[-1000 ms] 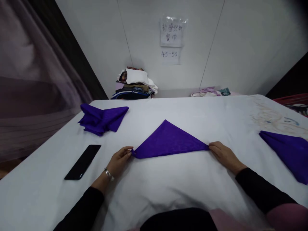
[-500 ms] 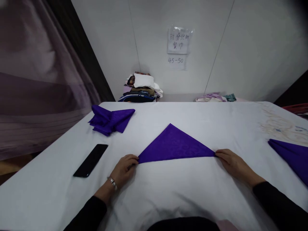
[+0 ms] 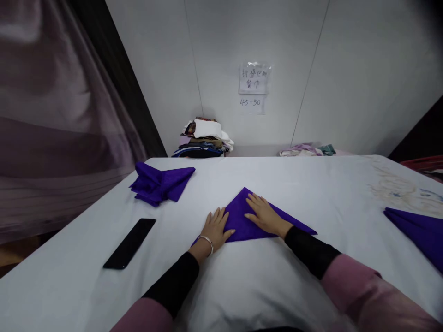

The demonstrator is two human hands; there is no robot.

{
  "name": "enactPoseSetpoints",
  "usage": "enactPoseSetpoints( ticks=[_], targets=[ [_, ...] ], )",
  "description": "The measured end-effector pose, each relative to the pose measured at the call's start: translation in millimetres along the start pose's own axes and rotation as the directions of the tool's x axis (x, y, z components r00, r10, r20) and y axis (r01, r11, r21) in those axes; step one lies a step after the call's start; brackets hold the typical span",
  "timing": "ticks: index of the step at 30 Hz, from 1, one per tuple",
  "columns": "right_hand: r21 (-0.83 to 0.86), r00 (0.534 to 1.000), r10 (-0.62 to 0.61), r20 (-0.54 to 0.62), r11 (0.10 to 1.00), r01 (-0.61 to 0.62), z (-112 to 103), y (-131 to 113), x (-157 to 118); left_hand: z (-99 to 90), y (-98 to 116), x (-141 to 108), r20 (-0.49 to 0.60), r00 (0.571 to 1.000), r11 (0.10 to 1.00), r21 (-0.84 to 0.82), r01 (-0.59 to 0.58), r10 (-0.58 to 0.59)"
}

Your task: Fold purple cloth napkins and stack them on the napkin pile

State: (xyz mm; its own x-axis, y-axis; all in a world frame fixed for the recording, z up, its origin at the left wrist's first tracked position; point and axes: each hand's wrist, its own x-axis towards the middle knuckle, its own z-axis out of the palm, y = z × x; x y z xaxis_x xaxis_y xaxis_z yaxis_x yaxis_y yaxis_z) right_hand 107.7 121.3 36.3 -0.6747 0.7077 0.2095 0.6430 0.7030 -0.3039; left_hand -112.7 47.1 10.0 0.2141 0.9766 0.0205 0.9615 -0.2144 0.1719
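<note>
A purple cloth napkin (image 3: 242, 230) lies flat on the white-covered table, folded into a triangle with its point facing away from me. My left hand (image 3: 216, 229) rests on the napkin's left part, palm down with fingers spread; a bracelet circles that wrist. Over the middle of the cloth lies my right hand (image 3: 265, 215), flat, its fingers stretched toward the far point. Neither hand grips the fabric. The napkin's right corner shows beyond my right wrist, while the left corner is partly covered by my left hand and wrist.
A bunched purple cloth (image 3: 162, 184) sits at the far left, with a black phone (image 3: 130, 244) nearer me. More purple cloth (image 3: 418, 230) lies at the right edge. Folded clothes (image 3: 204, 138) are stacked beyond the table, below a handwritten sign (image 3: 254, 80) on the wall.
Both hands have let go of the napkin's side corners and moved inward onto its surface, fingers now spread flat. The napkin keeps its triangle shape. The camera view has tilted up slightly.
</note>
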Motion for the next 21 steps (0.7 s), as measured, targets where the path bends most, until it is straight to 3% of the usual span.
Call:
enactPoseSetpoints(
  ticks=[3, 7, 13, 21],
  targets=[
    [-0.046, 0.997, 0.019, 0.077, 0.999, -0.016, 14.1, -5.3, 35.4, 11.3, -5.9, -0.1, 0.025, 0.999, 0.999, 0.039, 0.02, -0.021],
    [-0.096, 0.991, 0.076, 0.111, 0.993, -0.065, 31.5, 7.7, 62.7, 13.9, -8.4, -2.1, 0.023, 1.0, 0.998, 0.062, 0.018, -0.019],
    [-0.098, 0.982, 0.135, 0.13, 0.988, -0.122, 47.2, 30.2, 66.4, 12.8, -6.2, -1.9, 0.008, 1.0, 0.999, 0.046, 0.008, -0.009],
    [-0.057, 0.978, 0.147, 0.15, 0.989, -0.14, 41.4, 27.3, 68.2, 10.2, -6.0, -0.7, 0.018, 1.0, 0.997, 0.069, 0.023, -0.024]
  ],
)
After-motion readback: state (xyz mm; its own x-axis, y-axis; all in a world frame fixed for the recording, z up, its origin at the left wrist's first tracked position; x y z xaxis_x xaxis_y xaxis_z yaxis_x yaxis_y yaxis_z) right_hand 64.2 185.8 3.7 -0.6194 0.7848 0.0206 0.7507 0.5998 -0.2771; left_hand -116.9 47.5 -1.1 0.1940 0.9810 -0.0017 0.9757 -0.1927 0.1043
